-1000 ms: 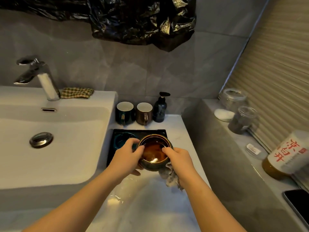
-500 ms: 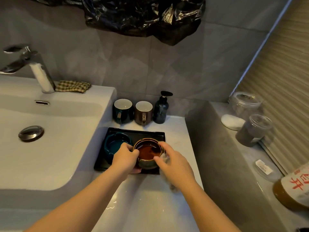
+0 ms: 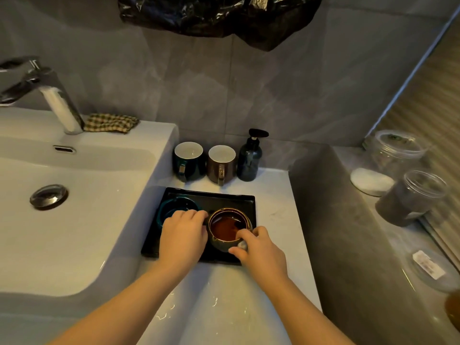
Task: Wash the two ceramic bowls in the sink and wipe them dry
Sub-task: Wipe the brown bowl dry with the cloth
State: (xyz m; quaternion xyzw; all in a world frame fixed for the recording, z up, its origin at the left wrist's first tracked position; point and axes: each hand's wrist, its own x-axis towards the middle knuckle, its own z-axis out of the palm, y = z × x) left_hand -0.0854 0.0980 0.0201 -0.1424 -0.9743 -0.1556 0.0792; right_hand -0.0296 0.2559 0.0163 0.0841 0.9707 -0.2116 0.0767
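A white sink (image 3: 104,220) is lying left of the black tray (image 3: 224,199), its edge running just beside the tray's left side. The pale surface (image 3: 224,307) is carrying the tray and is showing wet spots on the near side of it. Crumpled black plastic (image 3: 219,13) is hanging on the wall high beyond the tray. A chrome faucet (image 3: 54,95) is standing far to the tray's left, at the back of the sink. Two clear jars (image 3: 413,197) are standing well to the right of the tray on a raised ledge.

The left hand (image 3: 183,235) is lying over the tray's left half, with its fingertips reaching the left rim of the brown bowl (image 3: 227,226); I cannot tell whether it is gripping the bowl. The right hand (image 3: 261,250) is resting at the tray's near right corner, pinching a small grey cloth (image 3: 242,244) against that bowl's near rim.

The brown bowl is sitting upright on the tray's right half. The teal bowl (image 3: 174,207) is sitting on the tray's left half, partly hidden under the left hand. A dark green mug (image 3: 189,161), a brown mug (image 3: 221,164) and a dark pump bottle (image 3: 250,161) are standing in a row just behind the tray. A checked cloth (image 3: 110,122) is lying behind and left of the tray, beside the faucet.
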